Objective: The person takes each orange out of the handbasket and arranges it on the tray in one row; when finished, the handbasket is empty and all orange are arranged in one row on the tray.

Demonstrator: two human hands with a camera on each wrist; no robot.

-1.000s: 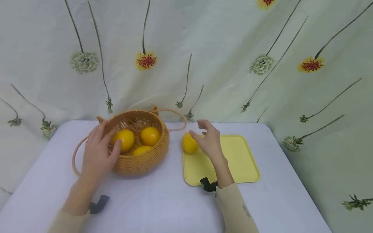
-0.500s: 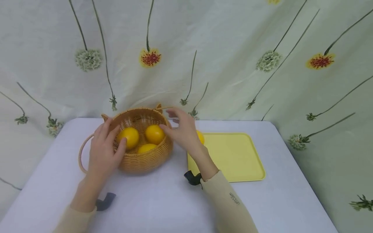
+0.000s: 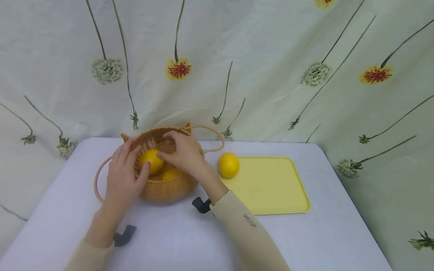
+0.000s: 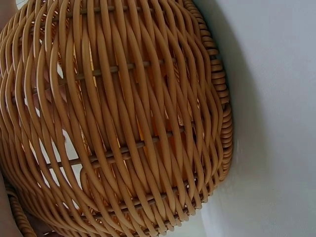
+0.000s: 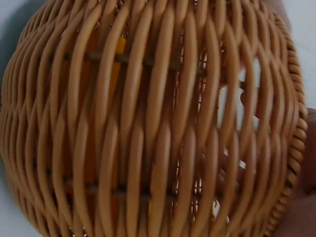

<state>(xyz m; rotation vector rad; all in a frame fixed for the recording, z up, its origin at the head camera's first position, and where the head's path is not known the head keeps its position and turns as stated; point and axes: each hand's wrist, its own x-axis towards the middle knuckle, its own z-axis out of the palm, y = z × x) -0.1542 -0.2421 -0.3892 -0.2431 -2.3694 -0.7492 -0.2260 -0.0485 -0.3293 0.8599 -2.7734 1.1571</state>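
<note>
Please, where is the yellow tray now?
In the head view, the yellow tray lies right of the wicker basket, a round yellow fruit at its far left corner.

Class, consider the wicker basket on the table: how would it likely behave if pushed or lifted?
The wicker basket would probably hold its shape, since its thick strands form a rounded wall. It may be fairly light itself, given the gaps in the weave, though its contents add weight. If tipped, the round yellow fruit inside might roll.
</note>
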